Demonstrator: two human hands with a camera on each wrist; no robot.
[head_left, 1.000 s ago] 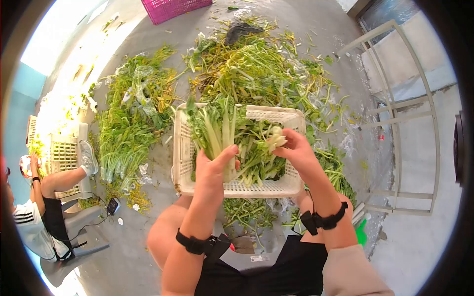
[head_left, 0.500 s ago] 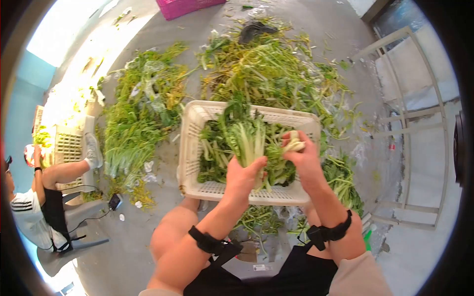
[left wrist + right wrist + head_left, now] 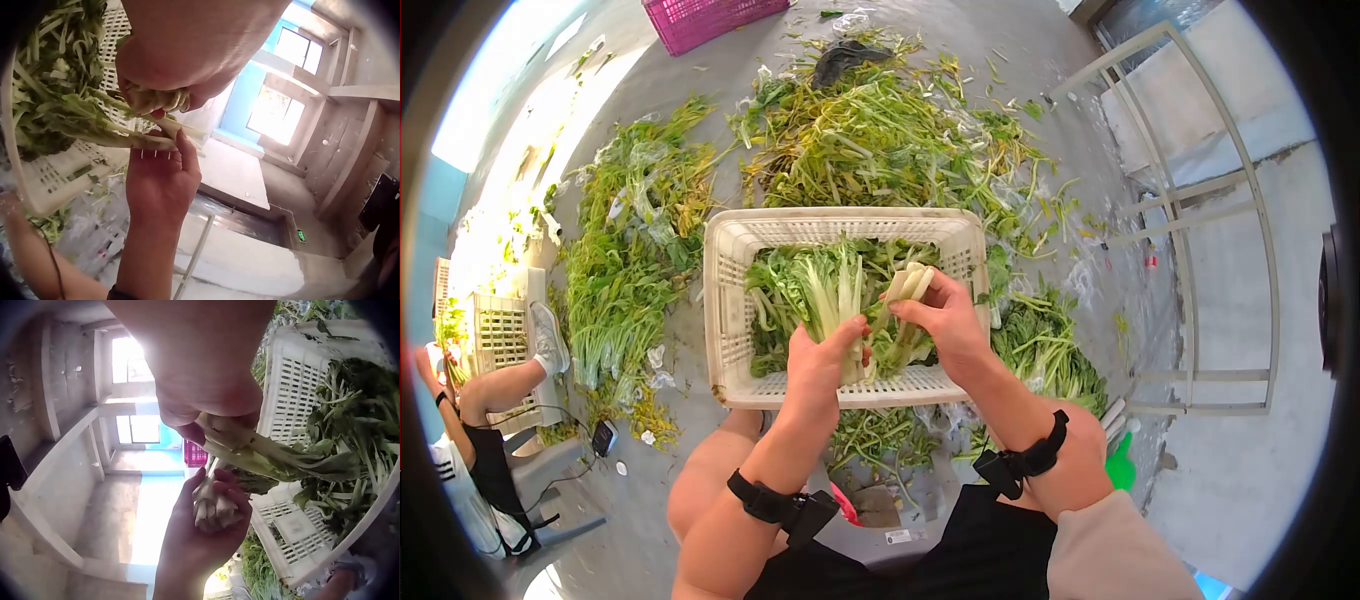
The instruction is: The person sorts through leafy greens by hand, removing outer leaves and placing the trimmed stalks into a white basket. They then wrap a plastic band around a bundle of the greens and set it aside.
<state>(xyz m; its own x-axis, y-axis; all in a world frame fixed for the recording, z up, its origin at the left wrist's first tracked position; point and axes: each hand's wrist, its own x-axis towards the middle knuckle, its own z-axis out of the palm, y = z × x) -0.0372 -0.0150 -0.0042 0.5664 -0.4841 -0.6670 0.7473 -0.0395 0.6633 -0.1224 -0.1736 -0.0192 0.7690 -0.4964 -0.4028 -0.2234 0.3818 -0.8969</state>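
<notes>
My left hand (image 3: 815, 372) grips a bunch of leafy greens (image 3: 830, 285) by its pale stalks, leaves pointing away from me. The bundled stalk ends (image 3: 215, 512) poke out of that fist in the right wrist view. Close beside it, my right hand (image 3: 950, 325) pinches a few pale stalks (image 3: 910, 283) between thumb and fingers. Their green leaves (image 3: 331, 464) trail toward the basket in the right wrist view. Both hands are over a white plastic basket (image 3: 730, 330), where more loose greens (image 3: 50, 119) lie.
Heaps of greens and yellowed trimmings (image 3: 870, 150) cover the floor beyond the basket, with another pile (image 3: 625, 270) to the left. A magenta crate (image 3: 710, 20) stands at the back. A metal frame (image 3: 1250, 190) leans at right. Another person's leg (image 3: 500, 385) shows at left.
The left hand's bunch has come lower over the basket. My right hand has moved in toward the left hand, and its stalks now show longer and slant upward.
</notes>
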